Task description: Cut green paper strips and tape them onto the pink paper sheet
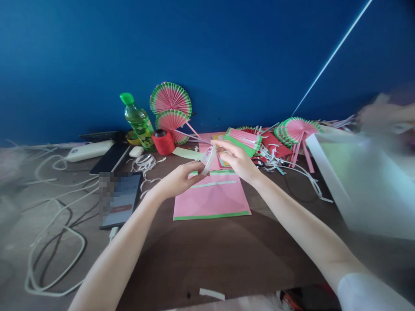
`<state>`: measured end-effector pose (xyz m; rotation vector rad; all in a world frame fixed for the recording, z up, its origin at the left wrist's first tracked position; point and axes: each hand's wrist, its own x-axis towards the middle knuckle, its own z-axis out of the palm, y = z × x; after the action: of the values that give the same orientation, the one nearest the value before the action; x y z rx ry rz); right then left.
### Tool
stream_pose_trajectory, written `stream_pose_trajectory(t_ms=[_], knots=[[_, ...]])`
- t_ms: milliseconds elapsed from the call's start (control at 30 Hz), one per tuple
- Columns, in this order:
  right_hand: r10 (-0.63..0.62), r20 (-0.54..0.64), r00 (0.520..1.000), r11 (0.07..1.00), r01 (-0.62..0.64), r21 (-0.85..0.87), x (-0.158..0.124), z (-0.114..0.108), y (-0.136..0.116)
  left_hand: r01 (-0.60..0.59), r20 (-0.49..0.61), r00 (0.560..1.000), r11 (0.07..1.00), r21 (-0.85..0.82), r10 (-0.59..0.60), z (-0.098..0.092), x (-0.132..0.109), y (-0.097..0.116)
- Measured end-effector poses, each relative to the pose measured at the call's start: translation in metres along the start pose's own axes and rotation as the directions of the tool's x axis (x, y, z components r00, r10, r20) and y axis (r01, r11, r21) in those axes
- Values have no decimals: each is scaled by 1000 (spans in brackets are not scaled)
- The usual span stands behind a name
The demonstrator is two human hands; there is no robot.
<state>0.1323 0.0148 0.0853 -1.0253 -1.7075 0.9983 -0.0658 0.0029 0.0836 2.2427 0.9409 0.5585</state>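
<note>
My left hand grips a white roll of tape between thumb and fingers, tilted above the paper. My right hand is at the roll's upper right side, fingers bent and touching its edge; whether they pinch a loose tape end is too small to see. Under both hands lies a pink paper sheet with green borders. A whitish strip runs across its upper part.
Behind stand a green bottle, red thread spool and pleated paper fans. Left lie a phone and cables. Paper scraps and another person's blurred hand holding a pale sheet are right.
</note>
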Motion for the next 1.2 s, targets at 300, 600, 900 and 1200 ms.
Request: stream_pose_trajectory(t_ms=[300,600,900,1200], knots=[[-68,-189,980,997,63,-35,3,-4,7,148,-4,989,986,77,-148,-5,-3,-2],[-24,-145,989,990,43,131,-1,-6,-1,223,-46,971,962,-157,-233,-13,-4,-13],[-41,-107,993,996,49,79,-3,-7,-4,220,-45,970,938,-269,-241,-16,-4,-8],[-23,-4,1000,995,23,98,-6,-5,-7,241,-171,947,954,-179,-271,-11,-4,-11]])
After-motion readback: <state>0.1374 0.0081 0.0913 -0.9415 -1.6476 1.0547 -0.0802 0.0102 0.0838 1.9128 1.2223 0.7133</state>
